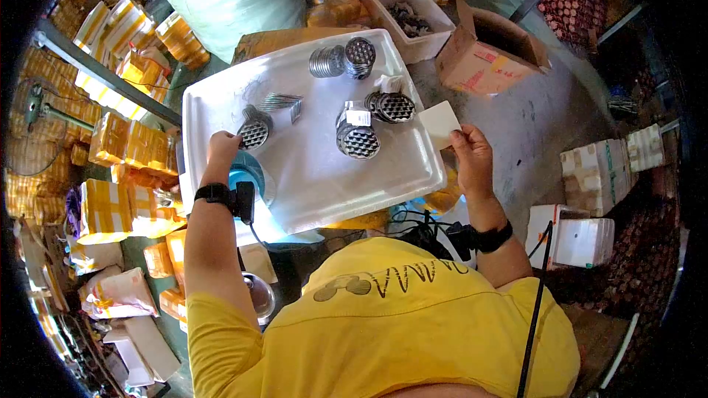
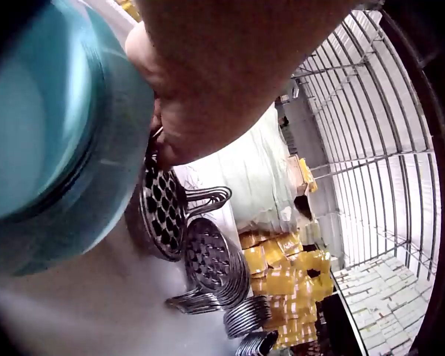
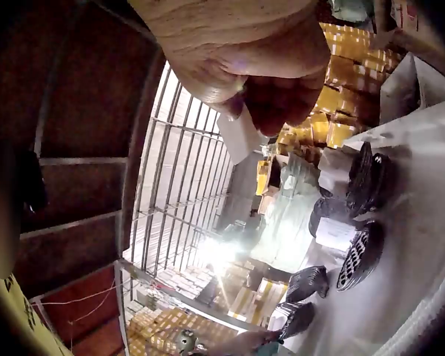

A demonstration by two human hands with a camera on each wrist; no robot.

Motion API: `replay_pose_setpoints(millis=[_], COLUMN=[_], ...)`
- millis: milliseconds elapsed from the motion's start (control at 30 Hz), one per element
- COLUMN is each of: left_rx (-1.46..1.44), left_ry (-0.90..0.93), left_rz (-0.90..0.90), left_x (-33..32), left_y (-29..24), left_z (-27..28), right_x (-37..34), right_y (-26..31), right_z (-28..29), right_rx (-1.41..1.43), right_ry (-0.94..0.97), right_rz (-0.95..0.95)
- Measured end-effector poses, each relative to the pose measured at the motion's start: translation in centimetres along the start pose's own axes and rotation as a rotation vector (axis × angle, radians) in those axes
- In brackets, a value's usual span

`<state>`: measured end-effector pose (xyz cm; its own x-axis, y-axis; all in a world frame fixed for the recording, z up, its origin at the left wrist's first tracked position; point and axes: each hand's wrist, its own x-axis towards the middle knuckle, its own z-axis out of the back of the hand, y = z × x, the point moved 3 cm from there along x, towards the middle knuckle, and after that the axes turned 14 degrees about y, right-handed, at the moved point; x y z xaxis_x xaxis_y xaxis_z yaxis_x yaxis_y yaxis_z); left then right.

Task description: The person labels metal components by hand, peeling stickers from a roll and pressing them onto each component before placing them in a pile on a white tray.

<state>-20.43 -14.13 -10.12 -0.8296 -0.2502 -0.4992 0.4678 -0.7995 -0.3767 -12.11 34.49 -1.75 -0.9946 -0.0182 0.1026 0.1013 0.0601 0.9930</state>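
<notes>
Out over the right edge of the white table (image 1: pixel 310 191), my right hand (image 1: pixel 472 158) pinches a white card (image 1: pixel 440 124) between thumb and fingers. The same card (image 3: pixel 237 137) shows below the fingertips in the right wrist view. At the table's left side my left hand (image 1: pixel 223 149) grips the rim of a stack of dark, round perforated metal pieces with looped handles (image 1: pixel 254 133). A second stack with a white label (image 1: pixel 361 140) lies right of centre, another (image 1: pixel 396 107) just behind it. Palm and some left fingers are hidden in the left wrist view.
A blue-green tub (image 1: pixel 247 173) stands by my left forearm. Thin metal pieces (image 1: pixel 279 102) lie mid-table, and further stacks (image 1: pixel 360 57) at the back. Beyond the table are a foam box (image 1: pixel 409 40), an open carton (image 1: pixel 487 66) and a large pale sack (image 1: pixel 236 0).
</notes>
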Motion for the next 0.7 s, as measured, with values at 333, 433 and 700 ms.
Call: replay_pose_setpoints(millis=[333, 433, 700], left_rx=[-0.27, -0.331, -0.107], left_ry=[-0.015, 0.224, 0.044], left_rz=[-0.327, -0.378, -0.588], left_x=[3.9, 4.4, 3.3], left_y=[-2.1, -3.9, -3.7], left_z=[-0.6, -0.2, 1.0], right_x=[-0.4, -1.6, -4.0], right_y=[0.6, 0.4, 0.9], right_z=[-0.8, -0.2, 2.9], right_rx=[-0.213, -0.199, -0.149], right_ry=[0.06, 0.022, -0.096], right_rz=[-0.029, 0.004, -0.106])
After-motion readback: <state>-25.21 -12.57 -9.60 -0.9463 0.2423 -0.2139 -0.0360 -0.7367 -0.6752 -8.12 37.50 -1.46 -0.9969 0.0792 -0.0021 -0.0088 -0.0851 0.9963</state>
